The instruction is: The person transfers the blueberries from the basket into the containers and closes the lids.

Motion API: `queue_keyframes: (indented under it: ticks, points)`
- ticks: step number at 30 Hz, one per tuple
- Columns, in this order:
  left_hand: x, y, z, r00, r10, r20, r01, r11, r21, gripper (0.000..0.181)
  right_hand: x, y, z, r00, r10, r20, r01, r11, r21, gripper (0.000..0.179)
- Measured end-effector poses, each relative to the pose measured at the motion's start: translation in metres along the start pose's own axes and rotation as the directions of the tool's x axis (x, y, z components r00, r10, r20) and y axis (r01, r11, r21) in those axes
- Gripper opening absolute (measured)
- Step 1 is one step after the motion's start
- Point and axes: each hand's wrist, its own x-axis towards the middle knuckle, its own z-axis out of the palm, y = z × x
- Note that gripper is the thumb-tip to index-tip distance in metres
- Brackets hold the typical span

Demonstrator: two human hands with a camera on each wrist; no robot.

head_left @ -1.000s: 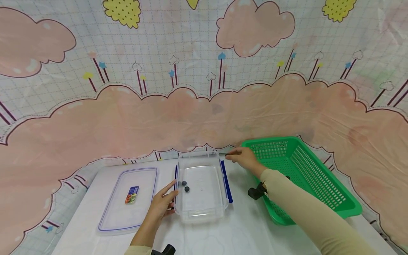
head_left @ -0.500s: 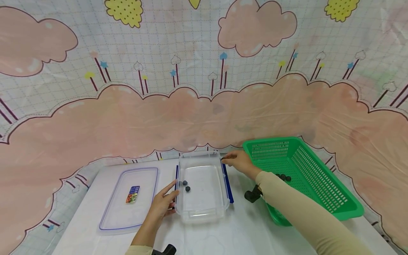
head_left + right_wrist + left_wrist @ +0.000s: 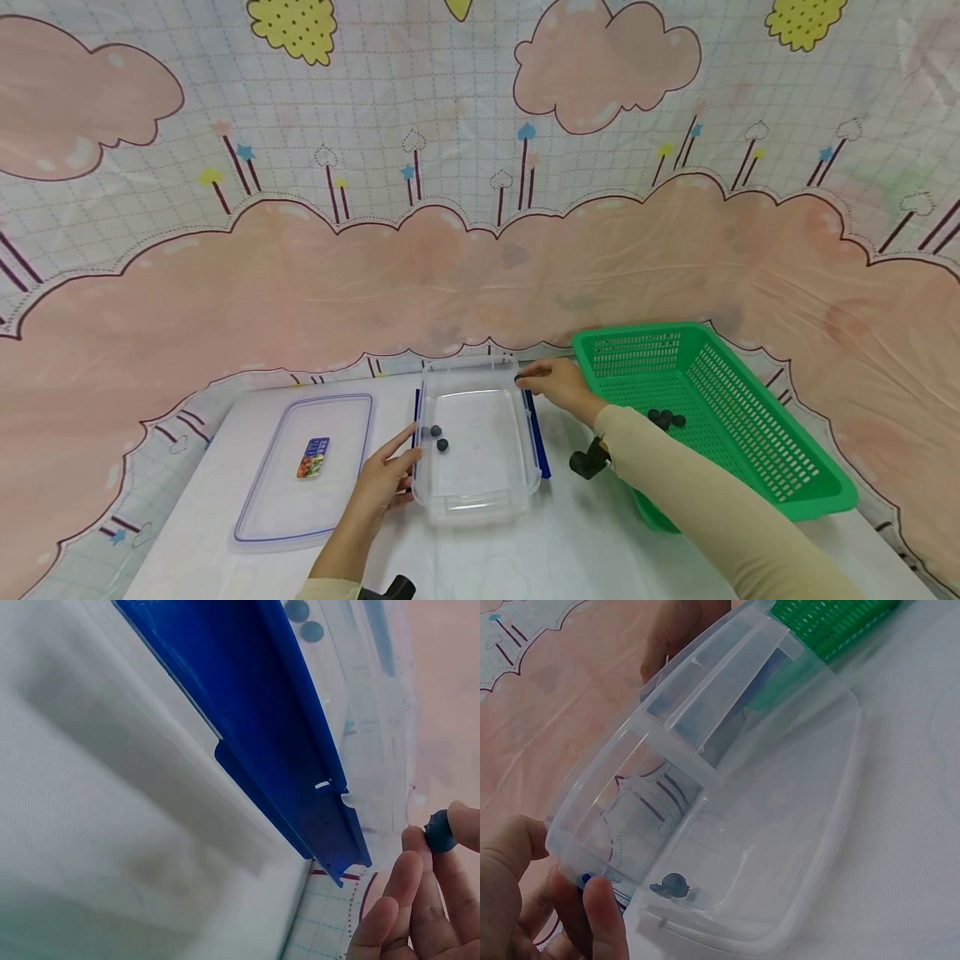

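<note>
A clear plastic container [image 3: 480, 505] stands on the white table, with two blueberries [image 3: 442, 445] on its floor near the left wall. My left hand [image 3: 384, 479] grips its left side, the thumb at the rim and the fingers around the wall, as the left wrist view shows. Over the far right corner of the container, my right hand [image 3: 557, 385] pinches a blueberry [image 3: 441, 831] between thumb and fingers. A blue side latch [image 3: 262, 697] hangs open along the container's right side. Several more blueberries [image 3: 665, 419] lie in the green basket [image 3: 757, 417].
Left of the container lies a clear lid [image 3: 258, 492] with a blue seal and a small colourful label [image 3: 312, 458]. The green basket stands close on the right, beneath the right forearm. A printed cloth [image 3: 450, 283] hangs behind the table.
My right hand has moved left with the blueberry, from beside the basket to the container's far right rim. The berries in the basket have come into fuller view. The left hand holds still.
</note>
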Motion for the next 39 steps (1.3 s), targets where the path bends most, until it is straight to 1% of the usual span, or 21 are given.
queue_keyframes:
  ticks: [5, 9, 11, 20, 28, 37, 39]
  points:
    - [0.0, 0.0, 0.0, 1.0, 0.002, 0.0, -0.002, 1.0, -0.003, 0.052, -0.002, -0.004, 0.001, 1.0, -0.014, 0.018, 0.013, 1.0, 0.017, 0.028]
    - [0.0, 0.0, 0.0, 1.0, 0.003, 0.001, -0.003, 1.0, -0.001, 0.052, -0.004, -0.008, 0.003, 0.999, -0.036, 0.037, 0.034, 0.998, 0.059, 0.026]
    - [0.0, 0.0, 0.0, 1.0, 0.001, 0.002, -0.001, 1.0, -0.001, 0.052, -0.004, -0.009, 0.006, 0.998, -0.048, 0.04, 0.045, 0.997, 0.065, 0.025]
    - [-0.001, 0.001, 0.0, 1.0, 0.0, 0.003, 0.0, 1.0, 0.006, 0.052, -0.003, -0.015, 0.018, 0.997, -0.066, 0.027, 0.065, 0.997, 0.051, 0.023]
    - [0.001, 0.001, 0.0, 1.0, -0.008, 0.002, 0.008, 1.0, -0.009, 0.052, 0.0, -0.017, 0.028, 0.996, -0.083, 0.023, 0.082, 0.995, 0.052, 0.019]
    - [0.0, 0.0, 0.0, 1.0, -0.006, 0.0, 0.006, 1.0, -0.006, 0.053, -0.001, -0.024, 0.03, 0.996, -0.083, 0.036, 0.082, 0.996, 0.044, 0.02]
    - [0.0, 0.0, 0.0, 1.0, -0.004, 0.001, 0.004, 1.0, -0.005, 0.053, -0.001, -0.025, 0.031, 0.995, -0.094, 0.04, 0.093, 0.995, 0.039, 0.02]
